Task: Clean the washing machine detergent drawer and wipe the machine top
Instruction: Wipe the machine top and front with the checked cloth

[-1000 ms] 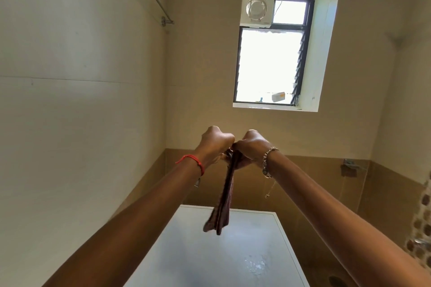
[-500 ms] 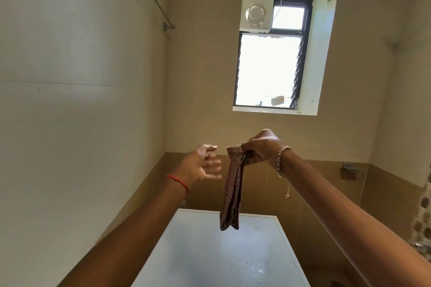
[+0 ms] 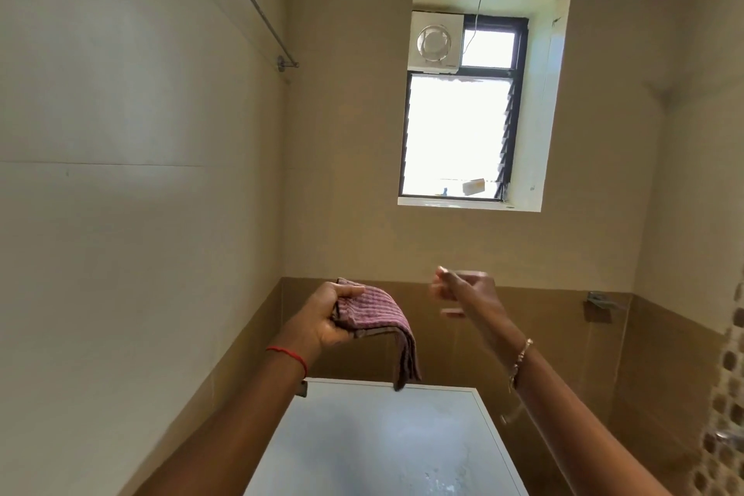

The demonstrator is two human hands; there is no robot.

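In the head view, the left hand (image 3: pixel 326 320) is raised over the far end of the white washing machine top (image 3: pixel 362 435); its fingers and thumb curl round a folded pink-striped cloth (image 3: pixel 378 314), whose free end hangs just above the top's far edge. The right hand (image 3: pixel 463 292) is lifted to the right of the cloth, apart from it; it is too blurred to tell how far its fingers curl; wet marks (image 3: pixel 443 479) show at the top's near right.
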